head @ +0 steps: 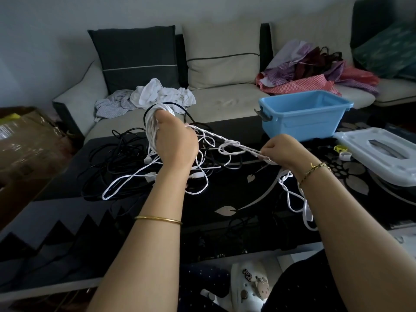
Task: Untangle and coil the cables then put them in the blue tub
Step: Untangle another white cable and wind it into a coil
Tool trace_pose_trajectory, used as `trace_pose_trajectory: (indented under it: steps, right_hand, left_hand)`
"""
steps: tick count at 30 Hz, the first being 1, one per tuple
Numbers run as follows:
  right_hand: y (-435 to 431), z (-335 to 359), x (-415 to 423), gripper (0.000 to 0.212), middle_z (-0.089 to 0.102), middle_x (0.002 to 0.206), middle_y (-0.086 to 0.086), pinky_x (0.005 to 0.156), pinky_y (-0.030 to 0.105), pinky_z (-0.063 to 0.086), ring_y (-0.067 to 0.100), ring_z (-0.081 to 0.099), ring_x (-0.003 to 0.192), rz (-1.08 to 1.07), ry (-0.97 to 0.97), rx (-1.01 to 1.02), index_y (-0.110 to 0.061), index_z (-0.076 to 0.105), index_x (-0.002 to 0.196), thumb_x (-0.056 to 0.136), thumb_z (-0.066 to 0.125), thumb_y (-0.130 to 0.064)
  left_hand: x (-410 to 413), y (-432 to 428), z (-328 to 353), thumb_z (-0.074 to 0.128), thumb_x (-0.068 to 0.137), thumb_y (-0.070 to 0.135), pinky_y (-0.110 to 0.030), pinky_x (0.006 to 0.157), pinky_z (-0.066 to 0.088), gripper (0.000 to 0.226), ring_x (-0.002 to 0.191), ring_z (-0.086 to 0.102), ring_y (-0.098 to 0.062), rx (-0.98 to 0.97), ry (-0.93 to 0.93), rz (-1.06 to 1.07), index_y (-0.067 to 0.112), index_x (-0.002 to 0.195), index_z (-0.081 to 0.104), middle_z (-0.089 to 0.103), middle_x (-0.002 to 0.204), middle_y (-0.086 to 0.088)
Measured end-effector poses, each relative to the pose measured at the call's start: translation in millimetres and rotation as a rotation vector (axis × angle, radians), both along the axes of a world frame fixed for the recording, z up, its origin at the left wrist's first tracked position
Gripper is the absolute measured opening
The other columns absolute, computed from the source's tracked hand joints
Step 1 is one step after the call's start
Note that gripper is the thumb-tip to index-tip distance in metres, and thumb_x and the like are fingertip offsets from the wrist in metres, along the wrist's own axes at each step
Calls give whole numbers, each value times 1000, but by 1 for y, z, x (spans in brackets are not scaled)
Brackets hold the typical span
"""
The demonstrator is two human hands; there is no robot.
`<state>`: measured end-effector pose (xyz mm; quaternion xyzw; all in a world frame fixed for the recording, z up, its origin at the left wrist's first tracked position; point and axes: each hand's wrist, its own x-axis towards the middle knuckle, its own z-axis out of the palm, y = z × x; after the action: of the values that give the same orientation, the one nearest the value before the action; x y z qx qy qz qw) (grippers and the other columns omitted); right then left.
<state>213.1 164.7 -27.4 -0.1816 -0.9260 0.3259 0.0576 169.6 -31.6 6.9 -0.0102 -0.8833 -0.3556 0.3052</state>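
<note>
My left hand (174, 140) grips a coil of white cable (151, 124) wound around its fingers, held above the table. A taut twisted stretch of the white cable (227, 143), with a knot in it, runs to my right hand (282, 152), which pinches it. Loose white loops hang below my right wrist and lie over a tangle of black cables (117, 158) on the dark table. The blue tub (304, 124) stands at the table's far right, with nothing visible inside.
The tub's white lid (382, 158) lies at the right, with small yellow and white rings beside it. The dark glass table (236, 221) has a leaf pattern. A sofa with cushions and clothes is behind. A cardboard box (24, 140) sits at the left.
</note>
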Motion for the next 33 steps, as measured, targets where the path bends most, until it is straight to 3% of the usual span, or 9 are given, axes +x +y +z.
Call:
trace_pose_trajectory:
  steps: [4,11,16,22,25,26,28,31,33]
  right_hand:
    - [5,-8,-4,21,44,59,12,44,25,30,21,37,45,-70,-92,-197,10,65,94,88,50,-2]
    - [9,-23,-12,23,45,61,7,38,19,37,22,42,53,-88,-117,-85,6,65,106,89,55,-5]
    - [15,-27,-5,30,59,124,19,87,32,44,32,54,116,-116,-233,131,5,58,119,93,51,-8]
    - [16,-39,0,25,63,113,17,89,37,48,34,59,110,-74,-319,255,-2,63,110,90,52,-13]
    - [10,-37,-5,22,66,105,14,88,41,51,33,63,101,-31,-249,295,-5,65,101,89,50,-16]
    - [6,-32,-7,22,67,104,12,87,38,51,32,63,99,22,-235,269,-7,67,101,89,51,-17]
    - [-9,-22,-9,16,67,96,9,83,32,48,24,62,91,154,-167,82,-12,69,92,91,53,-14]
    - [-34,-9,-2,18,71,80,10,83,35,50,21,68,74,254,-78,-510,-10,66,82,92,52,-12]
    - [-35,0,4,33,71,84,16,78,39,52,27,70,71,290,-133,-800,-6,62,90,99,39,-29]
  left_hand:
    - [0,-2,3,50,93,4,-26,91,32,36,120,48,-31,49,25,40,-9,125,38,49,129,-19]
    - [-3,-2,4,52,91,5,-25,94,31,36,121,47,-29,141,103,50,-9,123,42,49,129,-18]
    - [-9,-20,14,49,89,0,-18,92,31,39,120,48,-23,309,181,139,-4,127,41,48,130,-14]
    - [-11,-18,13,56,86,1,-18,92,32,41,122,48,-22,326,69,33,-2,125,44,50,130,-11]
    - [-14,-10,9,58,84,5,-32,98,39,31,117,50,-25,330,-26,-52,2,114,50,55,119,-8]
    - [-17,-9,7,59,82,4,-32,94,43,17,108,54,-26,350,-52,-74,8,96,51,56,103,-2]
    - [-19,-5,4,59,80,1,-38,83,53,38,90,59,-28,377,-104,-123,24,69,30,37,74,11]
    - [-17,-1,2,55,76,-1,-52,72,56,44,82,67,-37,431,-156,-172,27,66,22,33,69,11]
    - [-17,-1,1,52,72,1,-51,72,57,33,80,67,-36,469,-168,-180,24,68,29,44,70,5]
